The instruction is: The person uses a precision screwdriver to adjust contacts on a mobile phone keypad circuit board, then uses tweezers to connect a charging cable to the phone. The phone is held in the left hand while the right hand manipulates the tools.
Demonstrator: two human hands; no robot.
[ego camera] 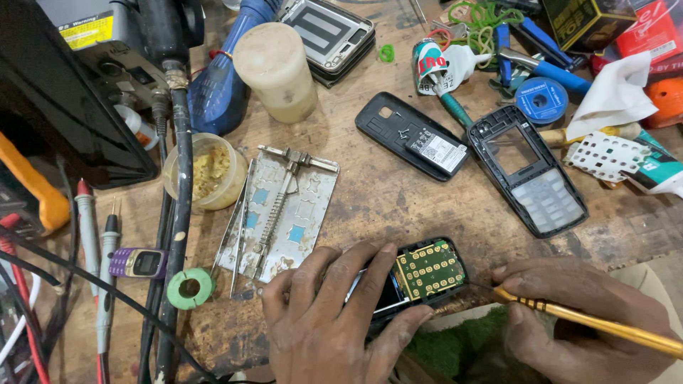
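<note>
Left hand (334, 320): palm down, fingers curled over the phone (420, 274), gripping it from the left. Right hand (569, 313): closed round a yellow tool (590, 323), tip at the phone's right edge. Phone: opened, green keypad board and dark screen exposed; lies below the metal holder (284, 210), on the bench (384, 192).

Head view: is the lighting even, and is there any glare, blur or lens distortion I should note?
Head view: soft, even light with weak shadows; mild glare on the glossy black casing at left; edges bow from a wide lens; the left hand and the opened black phone with its green keypad board look sharp, as does the right hand.
</note>
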